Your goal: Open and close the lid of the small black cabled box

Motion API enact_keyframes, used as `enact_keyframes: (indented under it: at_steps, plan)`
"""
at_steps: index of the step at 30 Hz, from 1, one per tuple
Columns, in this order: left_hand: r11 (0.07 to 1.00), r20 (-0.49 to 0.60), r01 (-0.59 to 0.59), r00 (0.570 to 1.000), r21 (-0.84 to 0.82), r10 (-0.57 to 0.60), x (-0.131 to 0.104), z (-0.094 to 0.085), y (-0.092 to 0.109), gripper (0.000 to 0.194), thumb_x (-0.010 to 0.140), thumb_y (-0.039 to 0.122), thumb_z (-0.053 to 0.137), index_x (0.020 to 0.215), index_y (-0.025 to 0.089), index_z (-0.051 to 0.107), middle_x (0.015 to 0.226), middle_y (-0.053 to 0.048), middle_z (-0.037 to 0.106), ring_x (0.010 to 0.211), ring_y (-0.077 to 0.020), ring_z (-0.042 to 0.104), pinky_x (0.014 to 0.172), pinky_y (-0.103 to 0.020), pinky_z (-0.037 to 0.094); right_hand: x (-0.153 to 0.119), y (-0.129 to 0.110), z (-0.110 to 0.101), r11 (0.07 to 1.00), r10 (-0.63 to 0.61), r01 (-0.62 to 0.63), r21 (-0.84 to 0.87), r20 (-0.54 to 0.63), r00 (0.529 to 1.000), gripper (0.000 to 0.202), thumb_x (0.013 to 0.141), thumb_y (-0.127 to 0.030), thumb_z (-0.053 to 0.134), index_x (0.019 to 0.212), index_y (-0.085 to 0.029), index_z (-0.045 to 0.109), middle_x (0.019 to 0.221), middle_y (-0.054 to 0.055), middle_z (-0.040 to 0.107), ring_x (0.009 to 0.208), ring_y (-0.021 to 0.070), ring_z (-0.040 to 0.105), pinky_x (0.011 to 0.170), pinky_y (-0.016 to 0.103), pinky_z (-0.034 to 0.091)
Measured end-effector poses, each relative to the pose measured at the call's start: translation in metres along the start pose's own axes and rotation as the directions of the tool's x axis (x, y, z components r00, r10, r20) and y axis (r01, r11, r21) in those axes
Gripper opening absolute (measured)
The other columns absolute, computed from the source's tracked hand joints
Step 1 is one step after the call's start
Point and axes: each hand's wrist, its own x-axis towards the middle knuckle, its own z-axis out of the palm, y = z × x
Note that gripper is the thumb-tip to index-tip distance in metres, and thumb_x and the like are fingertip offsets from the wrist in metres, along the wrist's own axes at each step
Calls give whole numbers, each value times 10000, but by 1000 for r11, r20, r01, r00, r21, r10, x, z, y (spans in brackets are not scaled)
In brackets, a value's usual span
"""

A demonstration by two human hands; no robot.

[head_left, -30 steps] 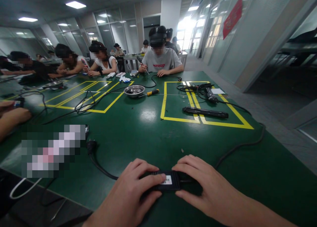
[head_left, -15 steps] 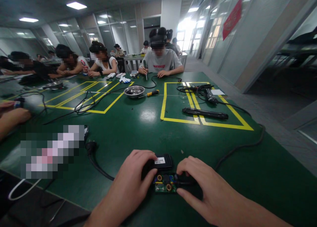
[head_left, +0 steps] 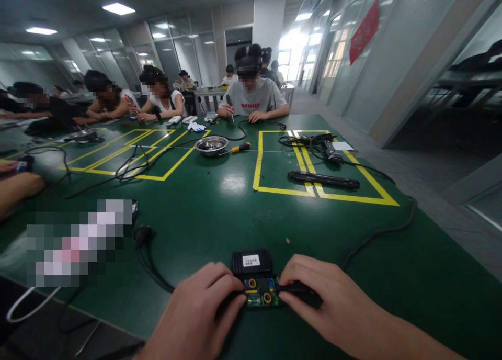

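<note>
A small green circuit board (head_left: 261, 292) with copper coils lies at the front of the green table. My left hand (head_left: 207, 302) pinches the board's left end between thumb and fingers. At its right end, my right hand (head_left: 314, 292) is closed around the black cable (head_left: 296, 289) where it meets the board. Just behind the board rests a black cover (head_left: 251, 262) with a white label, touched by neither hand.
A black plug (head_left: 144, 235) and blurred power strip (head_left: 84, 239) lie left. Farther back are a metal bowl (head_left: 211, 146), a yellow-handled screwdriver (head_left: 240, 147), and a black rod (head_left: 323, 180). A person (head_left: 253, 93) sits opposite; another person's hand (head_left: 23, 190) is far left.
My left hand has moved down off the black cover to the board's left end. My right hand's fingers have closed in at the cable.
</note>
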Motion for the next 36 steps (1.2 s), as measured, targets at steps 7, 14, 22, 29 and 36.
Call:
enact_keyframes:
  at_steps: [7, 14, 22, 29, 36]
  plan:
    - [997, -32, -25, 999, -67, 23, 1, -6, -4, 200, 1124, 142, 606, 1113, 263, 765, 1011, -19, 792, 874, -180, 776, 753, -241, 607, 3, -6, -7, 998, -47, 49, 43, -55, 997, 166, 1035, -76, 605, 1033, -230, 668, 933, 29, 760, 800, 187, 739, 706, 292, 565]
    - [996, -42, -46, 998, 73, 50, 8, -9, 0, 263, 1108, 128, 597, 1162, 271, 810, 1175, -77, 804, 1025, -259, 754, 849, -371, 640, 4, -8, -8, 999, -29, 30, -31, 16, 999, 196, 1053, -75, 552, 984, -229, 651, 936, 45, 751, 834, 224, 726, 749, 349, 573]
    - [982, -16, 124, 992, 139, -123, 26, 3, -23, 356, 1049, 135, 707, 1317, 327, 841, 1322, -73, 837, 1182, -316, 779, 1013, -517, 686, 3, -13, -8, 998, 31, -30, -51, 26, 999, 178, 989, -92, 596, 1090, -228, 652, 991, 55, 756, 889, 249, 727, 844, 431, 610]
    - [1000, -49, 6, 999, -13, -7, 15, -11, -11, 350, 1130, 185, 652, 1415, 328, 795, 1334, -78, 816, 1189, -253, 788, 1036, -386, 691, -3, -11, -7, 985, 173, -173, -1, 15, 985, 589, 826, -166, 826, 1376, -241, 629, 1114, 73, 761, 955, 275, 734, 889, 448, 624]
    - [994, 133, -24, 990, -104, 38, 6, -11, 2, 497, 1089, 117, 732, 1506, 387, 740, 1380, -60, 781, 1227, -247, 755, 1052, -385, 682, 6, -10, -10, 992, 121, -123, 8, 122, 985, 333, 913, -175, 862, 1224, -243, 764, 1196, 78, 802, 1079, 290, 764, 981, 453, 613]
